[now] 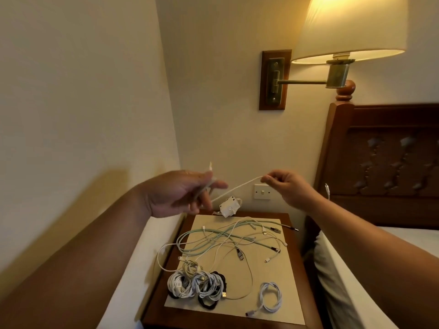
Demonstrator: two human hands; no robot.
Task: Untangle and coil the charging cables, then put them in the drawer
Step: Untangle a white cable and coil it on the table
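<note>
1. Nearest, on the pale mat covering the wooden nightstand, a single coiled cable lay at the front right. A bundle of coiled white cables lay at the front left.
2. Behind them, a tangle of white and pale green cables sprawled across the mat's middle.
3. A white adapter sat at the nightstand's back edge.
4. Above it, a stretched white cable hung in the air between both hands. The left hand, blurred, had its fingers curled round one end. The right hand pinched the cable between thumb and fingertips.
5. Farthest were a wall switch and a lit lamp.
</note>
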